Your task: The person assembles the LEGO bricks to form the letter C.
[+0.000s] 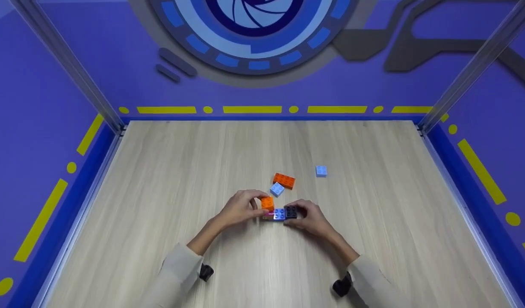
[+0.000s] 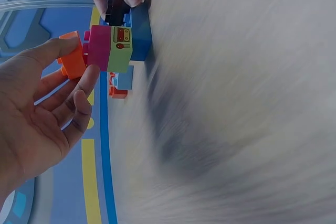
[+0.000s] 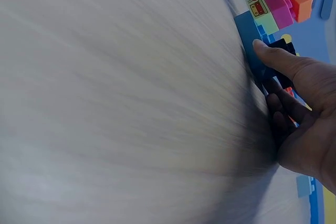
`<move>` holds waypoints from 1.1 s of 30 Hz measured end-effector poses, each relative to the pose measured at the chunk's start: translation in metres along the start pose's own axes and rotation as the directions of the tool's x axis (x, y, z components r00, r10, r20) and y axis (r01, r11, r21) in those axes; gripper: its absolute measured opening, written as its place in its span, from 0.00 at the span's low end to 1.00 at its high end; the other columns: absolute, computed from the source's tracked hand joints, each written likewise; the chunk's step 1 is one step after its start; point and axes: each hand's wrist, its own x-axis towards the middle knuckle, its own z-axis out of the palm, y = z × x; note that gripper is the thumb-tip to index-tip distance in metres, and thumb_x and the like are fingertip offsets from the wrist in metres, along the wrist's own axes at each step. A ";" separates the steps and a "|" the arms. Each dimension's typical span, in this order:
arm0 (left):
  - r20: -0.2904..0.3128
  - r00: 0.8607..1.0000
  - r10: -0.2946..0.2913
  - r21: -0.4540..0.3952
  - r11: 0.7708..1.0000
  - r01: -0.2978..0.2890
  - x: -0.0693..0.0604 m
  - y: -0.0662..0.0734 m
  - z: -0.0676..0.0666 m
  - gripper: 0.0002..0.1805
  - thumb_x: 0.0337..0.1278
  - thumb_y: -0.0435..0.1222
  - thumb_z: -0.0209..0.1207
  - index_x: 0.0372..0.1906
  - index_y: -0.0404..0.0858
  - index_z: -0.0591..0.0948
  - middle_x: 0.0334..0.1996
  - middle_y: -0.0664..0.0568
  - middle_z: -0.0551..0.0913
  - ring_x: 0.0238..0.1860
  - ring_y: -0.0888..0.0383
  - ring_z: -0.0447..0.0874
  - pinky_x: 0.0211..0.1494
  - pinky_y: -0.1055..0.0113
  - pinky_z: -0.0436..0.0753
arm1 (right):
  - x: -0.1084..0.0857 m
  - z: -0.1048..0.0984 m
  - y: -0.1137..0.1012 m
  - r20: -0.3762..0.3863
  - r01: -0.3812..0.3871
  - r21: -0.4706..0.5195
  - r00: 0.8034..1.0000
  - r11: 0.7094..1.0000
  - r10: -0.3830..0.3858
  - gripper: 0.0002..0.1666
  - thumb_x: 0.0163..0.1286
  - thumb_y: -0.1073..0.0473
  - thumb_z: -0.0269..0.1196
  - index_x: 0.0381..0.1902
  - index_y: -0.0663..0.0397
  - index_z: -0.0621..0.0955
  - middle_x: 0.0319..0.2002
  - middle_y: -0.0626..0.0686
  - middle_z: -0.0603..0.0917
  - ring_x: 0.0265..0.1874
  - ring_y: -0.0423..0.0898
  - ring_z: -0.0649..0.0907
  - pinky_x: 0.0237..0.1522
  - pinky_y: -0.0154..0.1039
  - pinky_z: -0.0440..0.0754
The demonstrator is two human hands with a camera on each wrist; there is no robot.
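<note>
My left hand [image 1: 240,208] pinches an orange building brick [image 2: 72,59] between thumb and fingers, just over the studs of a magenta brick [image 2: 100,46]. Under the magenta one is a light green brick [image 2: 121,51] with a printed picture. Both sit on one end of a long blue brick [image 3: 248,31], whose middle studs show from above. At its other end stands a black brick [image 1: 291,211]. With thumb and fingers, my right hand [image 1: 311,219] grips that end of the blue brick, around the black one.
Beyond the hands, a red-orange eight-stud brick [image 1: 284,180] lies with a light blue brick [image 1: 277,189] against its near side. Another light blue brick [image 1: 321,171] sits farther right. Purple-blue panels [image 1: 262,96] wall in the wooden table [image 1: 181,162] at the back and sides.
</note>
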 end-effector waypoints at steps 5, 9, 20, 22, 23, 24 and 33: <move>-0.006 1.000 0.026 -0.001 1.000 -0.026 -0.001 -0.001 0.000 0.22 0.52 0.41 0.68 0.53 0.40 0.82 0.48 0.51 0.85 0.29 0.66 0.78 0.31 0.76 0.75 | 0.001 -0.001 0.000 0.000 0.004 0.002 1.000 1.000 -0.004 0.24 0.51 0.54 0.75 0.48 0.39 0.83 0.46 0.43 0.84 0.50 0.46 0.79 0.60 0.50 0.71; -0.020 0.998 0.060 0.013 0.998 -0.060 0.000 0.000 -0.001 0.20 0.52 0.39 0.69 0.52 0.40 0.83 0.46 0.50 0.86 0.30 0.65 0.80 0.32 0.75 0.77 | 0.003 -0.002 0.001 0.001 0.018 -0.008 1.000 1.000 -0.018 0.24 0.50 0.54 0.75 0.48 0.39 0.83 0.46 0.43 0.84 0.50 0.46 0.79 0.60 0.50 0.71; -0.032 0.999 0.024 0.161 0.987 -0.019 0.009 0.011 -0.003 0.19 0.50 0.44 0.69 0.50 0.46 0.85 0.38 0.56 0.86 0.29 0.60 0.80 0.30 0.75 0.72 | 0.002 -0.009 -0.012 -0.011 0.044 -0.016 0.999 0.999 -0.044 0.25 0.52 0.62 0.74 0.50 0.53 0.82 0.47 0.53 0.84 0.49 0.52 0.79 0.58 0.49 0.73; -0.039 0.999 0.015 0.185 0.983 -0.008 0.010 0.013 -0.003 0.20 0.48 0.45 0.70 0.49 0.47 0.86 0.35 0.57 0.86 0.27 0.63 0.76 0.28 0.75 0.70 | 0.004 -0.008 -0.001 -0.008 0.051 -0.017 0.999 0.999 -0.051 0.25 0.52 0.58 0.75 0.49 0.47 0.83 0.47 0.48 0.84 0.49 0.49 0.79 0.57 0.44 0.73; -0.041 0.999 0.012 0.202 0.979 -0.003 0.010 0.014 -0.002 0.20 0.47 0.46 0.71 0.48 0.47 0.86 0.34 0.57 0.86 0.26 0.65 0.73 0.27 0.75 0.68 | 0.004 -0.008 0.003 -0.006 0.055 -0.015 0.998 0.998 -0.055 0.25 0.51 0.56 0.75 0.49 0.44 0.83 0.46 0.46 0.84 0.49 0.47 0.79 0.56 0.42 0.73; -0.039 0.999 0.010 0.217 0.976 -0.001 0.011 0.015 -0.002 0.21 0.46 0.47 0.71 0.48 0.48 0.86 0.34 0.58 0.86 0.25 0.66 0.71 0.27 0.75 0.67 | 0.004 -0.008 0.003 -0.004 0.054 -0.013 0.999 0.998 -0.054 0.24 0.51 0.55 0.75 0.48 0.43 0.83 0.46 0.44 0.84 0.49 0.46 0.79 0.56 0.41 0.73; 0.042 0.999 0.020 0.321 0.947 -0.032 0.014 0.016 -0.003 0.22 0.42 0.48 0.73 0.47 0.48 0.87 0.32 0.52 0.83 0.26 0.65 0.65 0.25 0.74 0.62 | -0.002 -0.003 -0.017 -0.005 0.033 -0.019 0.999 0.999 -0.033 0.24 0.52 0.64 0.74 0.49 0.56 0.82 0.47 0.52 0.84 0.49 0.51 0.78 0.57 0.44 0.73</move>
